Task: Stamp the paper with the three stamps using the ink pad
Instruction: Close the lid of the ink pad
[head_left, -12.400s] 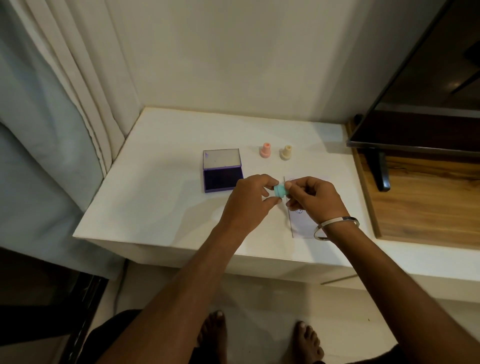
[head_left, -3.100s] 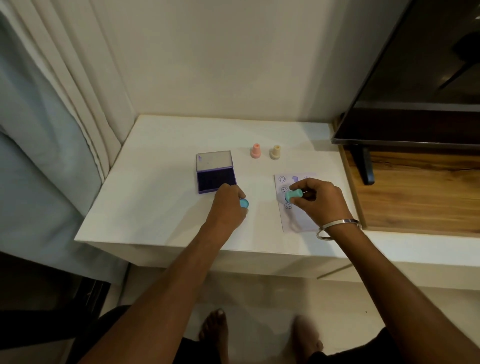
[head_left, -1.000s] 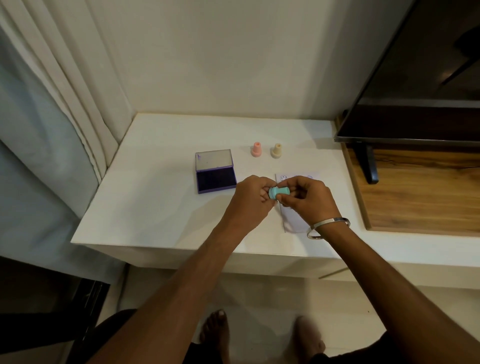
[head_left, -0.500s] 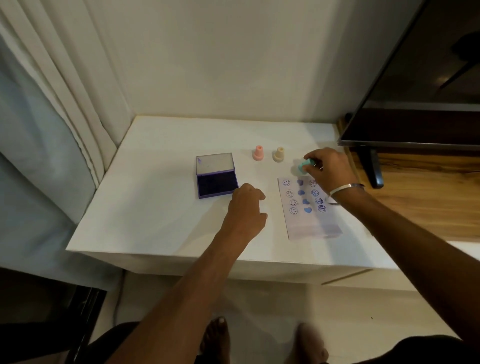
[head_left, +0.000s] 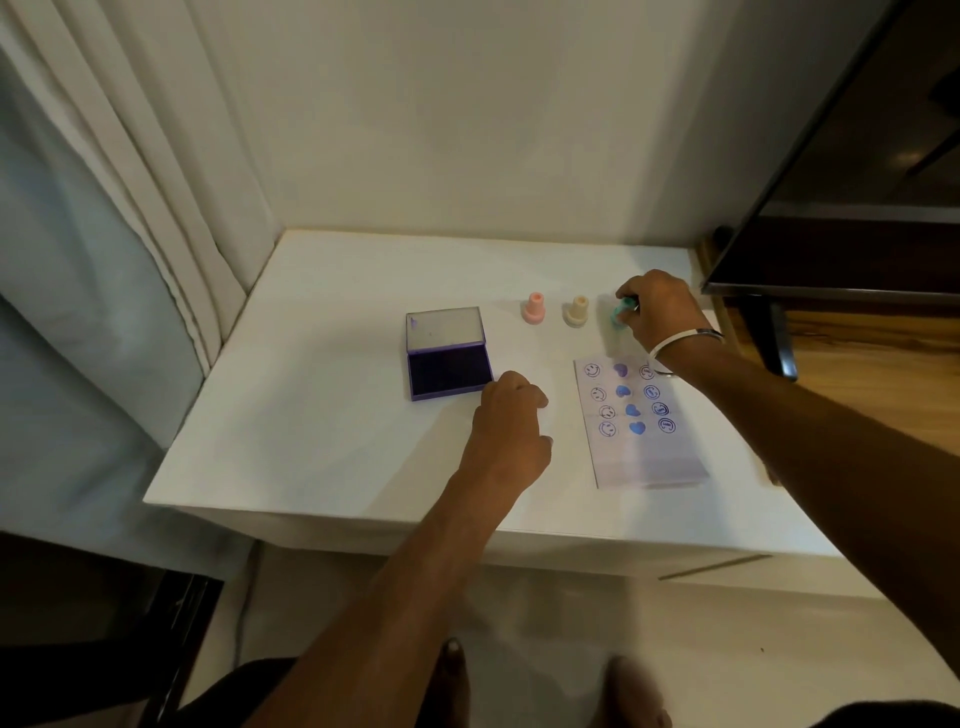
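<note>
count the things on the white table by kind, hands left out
Small plastic stamps: 3, a pink one, a cream one and a teal one held in the fingers of the right hand
Open purple ink pad: 1
Stamped white paper sheet: 1
Total: 5

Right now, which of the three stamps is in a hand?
The teal stamp, rightmost in the row, is gripped by the right hand. The pink stamp and cream stamp stand free, untouched.
</note>
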